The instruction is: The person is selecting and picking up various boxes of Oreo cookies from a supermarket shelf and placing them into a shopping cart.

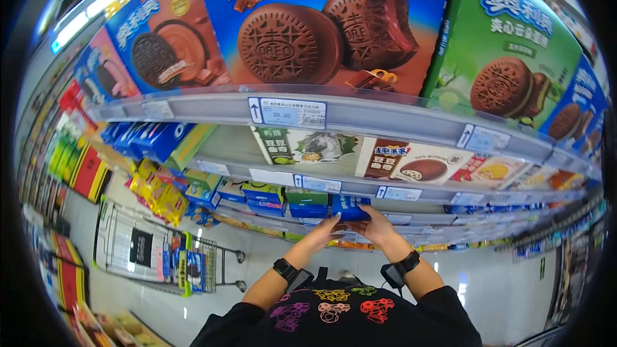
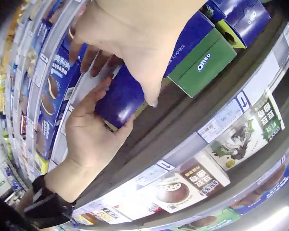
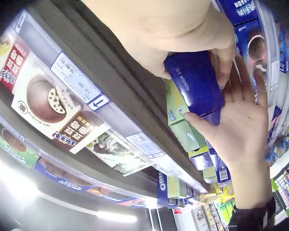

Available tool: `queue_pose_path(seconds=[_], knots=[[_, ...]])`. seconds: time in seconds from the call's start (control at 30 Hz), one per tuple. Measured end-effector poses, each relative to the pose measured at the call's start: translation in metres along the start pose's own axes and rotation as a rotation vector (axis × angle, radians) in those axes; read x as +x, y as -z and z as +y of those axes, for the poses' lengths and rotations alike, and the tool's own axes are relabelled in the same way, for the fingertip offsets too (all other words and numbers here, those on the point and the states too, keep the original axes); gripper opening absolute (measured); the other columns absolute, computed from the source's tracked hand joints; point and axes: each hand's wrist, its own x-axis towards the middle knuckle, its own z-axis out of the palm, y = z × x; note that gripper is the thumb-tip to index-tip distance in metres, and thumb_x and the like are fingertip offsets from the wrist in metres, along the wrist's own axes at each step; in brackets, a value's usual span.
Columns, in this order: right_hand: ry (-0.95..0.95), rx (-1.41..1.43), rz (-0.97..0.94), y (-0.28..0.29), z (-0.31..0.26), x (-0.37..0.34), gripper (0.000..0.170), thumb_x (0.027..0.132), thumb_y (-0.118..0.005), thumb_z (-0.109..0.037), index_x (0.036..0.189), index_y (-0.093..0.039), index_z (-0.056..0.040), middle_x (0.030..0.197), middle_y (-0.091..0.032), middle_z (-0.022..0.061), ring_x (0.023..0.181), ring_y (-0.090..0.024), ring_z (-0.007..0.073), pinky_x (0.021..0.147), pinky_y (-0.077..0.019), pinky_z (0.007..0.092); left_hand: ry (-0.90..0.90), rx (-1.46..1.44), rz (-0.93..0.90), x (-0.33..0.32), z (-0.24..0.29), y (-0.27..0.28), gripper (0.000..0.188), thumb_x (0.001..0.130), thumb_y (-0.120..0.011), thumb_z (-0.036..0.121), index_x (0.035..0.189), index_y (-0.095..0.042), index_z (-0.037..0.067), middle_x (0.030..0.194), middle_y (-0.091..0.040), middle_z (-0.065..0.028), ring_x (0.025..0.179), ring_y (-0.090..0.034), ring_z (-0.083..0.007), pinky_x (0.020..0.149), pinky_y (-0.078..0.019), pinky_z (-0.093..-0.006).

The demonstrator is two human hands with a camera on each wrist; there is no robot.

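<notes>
A dark blue box is held between the two hands at a low shelf. My right hand grips one end; in the left wrist view, the thumb and fingers of the right hand lie on opposite sides of the box. Beside the other end is my left hand. The right wrist view shows the left hand with straight, spread fingers and its thumb beside the box. A green Oreo box stands close by on the shelf.
Above the hands, a shelf edge carries large Oreo boxes, with white cookie boxes below it. Yellow packages hang to the left. A shopping cart stands at the lower left.
</notes>
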Motion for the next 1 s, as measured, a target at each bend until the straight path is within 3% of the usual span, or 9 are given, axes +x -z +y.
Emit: queue_pose_path(seconds=[0.1, 0.27, 0.37, 0.47, 0.5, 0.63, 0.73, 0.87, 1.0], knots=[[-0.054, -0.026, -0.095, 0.014, -0.001, -0.011, 0.040, 0.082, -0.054, -0.023, 0.114, -0.041, -0.0017, 0.108, -0.052, 0.0216, 0.096, -0.053, 0.0382, 0.084, -0.0453, 0.0463, -0.111, -0.074, -0.007, 0.001, -0.008, -0.008, 0.057, 0.084, -0.051, 0.042, 0.128, -0.032, 0.010, 0.122, -0.044, -0.0073, 0.111, -0.044, -0.0208, 0.093, -0.0354, -0.0395], [-0.024, -0.068, -0.236, 0.048, 0.006, -0.046, 0.044, 0.081, -0.053, -0.019, 0.118, -0.039, -0.0001, 0.112, -0.051, 0.0197, 0.099, -0.053, 0.0376, 0.084, -0.0450, 0.0477, -0.216, -0.099, -0.087, -0.010, -0.008, -0.037, 0.061, 0.081, -0.060, 0.033, 0.127, -0.033, 0.004, 0.121, -0.045, -0.0087, 0.108, -0.045, -0.0181, 0.089, -0.0393, -0.0331], [0.098, -0.202, -0.229, 0.064, 0.018, -0.073, 0.045, 0.079, -0.055, -0.015, 0.118, -0.039, 0.0009, 0.111, -0.051, 0.0173, 0.097, -0.055, 0.0343, 0.084, -0.0456, 0.0469, -0.187, -0.040, 0.013, -0.024, 0.005, -0.060, 0.059, 0.078, -0.063, 0.025, 0.124, -0.035, 0.000, 0.112, -0.051, -0.0078, 0.100, -0.050, -0.0156, 0.082, -0.0427, -0.0283], [0.122, -0.271, -0.238, 0.088, 0.042, -0.089, 0.046, 0.075, -0.059, -0.006, 0.116, -0.040, 0.0017, 0.108, -0.054, 0.0141, 0.094, -0.056, 0.0281, 0.082, -0.0469, 0.0424, -0.184, 0.212, 0.026, -0.019, -0.013, -0.056, 0.067, 0.075, -0.067, 0.022, 0.127, -0.029, 0.001, 0.120, -0.045, -0.0136, 0.109, -0.045, -0.0207, 0.093, -0.0360, -0.0334], [0.105, -0.339, -0.255, 0.104, 0.052, -0.090, 0.047, 0.073, -0.060, -0.003, 0.116, -0.041, 0.0017, 0.108, -0.054, 0.0126, 0.096, -0.055, 0.0254, 0.083, -0.0460, 0.0394, -0.143, 0.277, 0.105, -0.009, -0.034, -0.049, 0.064, 0.071, -0.069, 0.013, 0.122, -0.033, 0.000, 0.114, -0.049, -0.0140, 0.105, -0.047, -0.0197, 0.090, -0.0387, -0.0313], [-0.003, -0.458, -0.277, 0.149, 0.090, -0.096, 0.051, 0.068, -0.062, 0.005, 0.115, -0.042, 0.0013, 0.108, -0.054, 0.0089, 0.099, -0.053, 0.0190, 0.085, -0.0430, 0.0311, -0.189, 0.346, -0.016, -0.036, -0.063, -0.059, 0.062, 0.067, -0.070, 0.009, 0.117, -0.036, 0.000, 0.105, -0.051, -0.0108, 0.100, -0.050, -0.0185, 0.085, -0.0416, -0.0307], [-0.015, -0.354, -0.227, 0.136, 0.118, -0.110, 0.055, 0.069, -0.062, 0.005, 0.119, -0.039, 0.0012, 0.111, -0.051, 0.0097, 0.100, -0.052, 0.0196, 0.086, -0.0415, 0.0307, -0.150, 0.602, -0.030, -0.056, -0.094, -0.045, 0.061, 0.066, -0.071, 0.009, 0.116, -0.038, 0.001, 0.104, -0.051, -0.0089, 0.097, -0.051, -0.0184, 0.083, -0.0423, -0.0306], [-0.007, -0.326, -0.252, 0.101, 0.158, -0.125, 0.060, 0.070, -0.061, 0.005, 0.123, -0.033, 0.0015, 0.115, -0.048, 0.0105, 0.103, -0.050, 0.0203, 0.088, -0.0400, 0.0309, -0.296, 0.821, 0.077, -0.142, -0.091, -0.046, 0.060, 0.066, -0.072, 0.018, 0.114, -0.041, 0.000, 0.100, -0.055, -0.0121, 0.090, -0.054, -0.0188, 0.079, -0.0438, -0.0311], [-0.071, -0.406, -0.284, 0.070, 0.217, -0.132, 0.056, 0.072, -0.061, 0.000, 0.122, -0.035, 0.0005, 0.113, -0.050, 0.0098, 0.100, -0.052, 0.0204, 0.087, -0.0411, 0.0318, -0.288, 0.807, 0.351, -0.219, -0.134, -0.013, 0.060, 0.069, -0.070, 0.027, 0.115, -0.042, 0.000, 0.099, -0.057, -0.0163, 0.090, -0.056, -0.0214, 0.080, -0.0440, -0.0326]])
